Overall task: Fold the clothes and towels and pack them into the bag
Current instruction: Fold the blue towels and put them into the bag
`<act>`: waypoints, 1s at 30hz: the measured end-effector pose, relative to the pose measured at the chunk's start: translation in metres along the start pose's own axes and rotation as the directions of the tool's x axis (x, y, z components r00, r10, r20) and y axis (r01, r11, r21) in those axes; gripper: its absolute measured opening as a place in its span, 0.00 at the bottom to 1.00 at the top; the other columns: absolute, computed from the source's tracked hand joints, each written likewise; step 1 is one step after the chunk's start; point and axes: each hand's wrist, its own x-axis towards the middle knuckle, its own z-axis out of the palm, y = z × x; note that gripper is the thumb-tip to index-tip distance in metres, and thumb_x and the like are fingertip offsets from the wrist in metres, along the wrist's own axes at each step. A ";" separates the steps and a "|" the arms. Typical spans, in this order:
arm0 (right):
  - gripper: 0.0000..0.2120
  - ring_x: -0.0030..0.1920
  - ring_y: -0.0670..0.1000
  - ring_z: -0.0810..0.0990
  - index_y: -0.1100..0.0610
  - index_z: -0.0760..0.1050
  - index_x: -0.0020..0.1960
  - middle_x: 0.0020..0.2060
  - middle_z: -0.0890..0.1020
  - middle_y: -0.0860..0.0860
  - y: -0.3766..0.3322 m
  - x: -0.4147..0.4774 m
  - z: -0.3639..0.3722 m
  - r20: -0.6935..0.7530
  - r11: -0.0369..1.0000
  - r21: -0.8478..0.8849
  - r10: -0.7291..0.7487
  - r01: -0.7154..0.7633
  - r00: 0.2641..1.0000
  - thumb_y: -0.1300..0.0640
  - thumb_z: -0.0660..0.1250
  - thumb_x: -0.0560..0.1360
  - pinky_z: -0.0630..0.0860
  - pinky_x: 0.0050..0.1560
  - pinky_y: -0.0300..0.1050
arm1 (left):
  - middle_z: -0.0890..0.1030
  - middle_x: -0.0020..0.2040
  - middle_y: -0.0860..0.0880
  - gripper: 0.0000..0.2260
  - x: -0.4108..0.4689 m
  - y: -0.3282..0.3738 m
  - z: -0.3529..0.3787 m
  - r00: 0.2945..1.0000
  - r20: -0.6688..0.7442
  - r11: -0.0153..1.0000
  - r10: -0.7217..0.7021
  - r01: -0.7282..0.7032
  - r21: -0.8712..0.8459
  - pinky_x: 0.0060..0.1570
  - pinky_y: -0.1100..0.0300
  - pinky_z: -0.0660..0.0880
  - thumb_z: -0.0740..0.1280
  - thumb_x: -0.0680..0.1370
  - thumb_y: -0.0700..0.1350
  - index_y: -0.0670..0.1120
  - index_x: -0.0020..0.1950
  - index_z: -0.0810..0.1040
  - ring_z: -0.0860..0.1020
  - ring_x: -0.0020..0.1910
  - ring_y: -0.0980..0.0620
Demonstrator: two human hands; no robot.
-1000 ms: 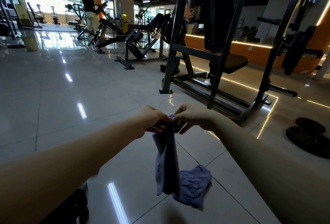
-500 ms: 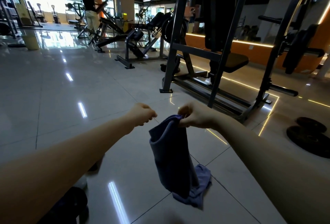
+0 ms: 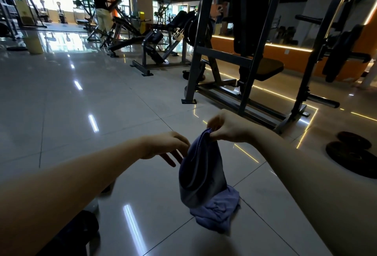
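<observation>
A blue-purple towel (image 3: 201,176) hangs in the air over the tiled floor, doubled over on itself. My right hand (image 3: 226,128) pinches its top edge between thumb and fingers. Lower and to the left, my left hand (image 3: 166,147) is free of the cloth, its fingers stretched out toward the towel's left side, just short of it or brushing it. A second crumpled blue cloth (image 3: 218,211) lies on the floor under the hanging towel. A dark object (image 3: 75,233), possibly the bag, shows at the bottom left, mostly hidden by my left forearm.
A dark steel weight machine (image 3: 240,68) with a padded seat stands just beyond my hands. Black weight plates (image 3: 353,158) lie on the floor to the right. More gym machines and a standing person (image 3: 102,6) are far back left. Glossy tiles spread to the left.
My left hand let go of the towel's top, moved left, then dropped lower with fingers extended. The towel went from a narrow hanging strip to a wider doubled shape held by my right hand alone.
</observation>
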 end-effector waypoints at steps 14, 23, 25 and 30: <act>0.04 0.48 0.58 0.82 0.63 0.81 0.48 0.45 0.83 0.59 0.015 -0.004 -0.011 -0.093 0.994 0.112 0.003 0.008 0.996 0.62 0.69 0.77 0.80 0.51 0.53 | 0.79 0.47 0.52 0.19 0.019 -0.004 0.032 0.876 -0.437 0.838 0.204 0.074 0.540 0.41 0.56 0.76 0.73 0.72 0.57 0.51 0.57 0.71 0.78 0.46 0.50; 0.06 0.49 0.54 0.83 0.64 0.81 0.52 0.48 0.84 0.57 0.031 -0.009 -0.018 -0.106 0.976 0.218 0.045 -0.021 0.993 0.62 0.69 0.78 0.79 0.50 0.47 | 0.82 0.40 0.49 0.05 0.022 -0.011 0.021 0.872 -0.487 0.870 0.047 0.204 0.450 0.33 0.54 0.78 0.71 0.73 0.46 0.50 0.38 0.78 0.81 0.39 0.47; 0.05 0.47 0.52 0.83 0.62 0.81 0.50 0.46 0.84 0.56 0.039 -0.008 -0.016 -0.091 0.982 0.179 0.072 -0.055 0.993 0.60 0.70 0.78 0.79 0.48 0.46 | 0.85 0.39 0.44 0.03 0.020 -0.008 0.011 0.895 -0.446 0.924 -0.023 0.189 0.332 0.36 0.51 0.83 0.69 0.75 0.41 0.45 0.41 0.81 0.84 0.37 0.46; 0.04 0.48 0.50 0.82 0.53 0.77 0.51 0.49 0.81 0.53 0.064 -0.008 0.005 -0.017 0.975 0.099 0.204 -0.202 0.979 0.59 0.70 0.78 0.77 0.40 0.39 | 0.85 0.39 0.45 0.07 0.001 0.019 -0.027 0.907 -0.419 0.971 -0.050 0.141 0.191 0.34 0.59 0.80 0.70 0.79 0.42 0.40 0.47 0.83 0.81 0.34 0.51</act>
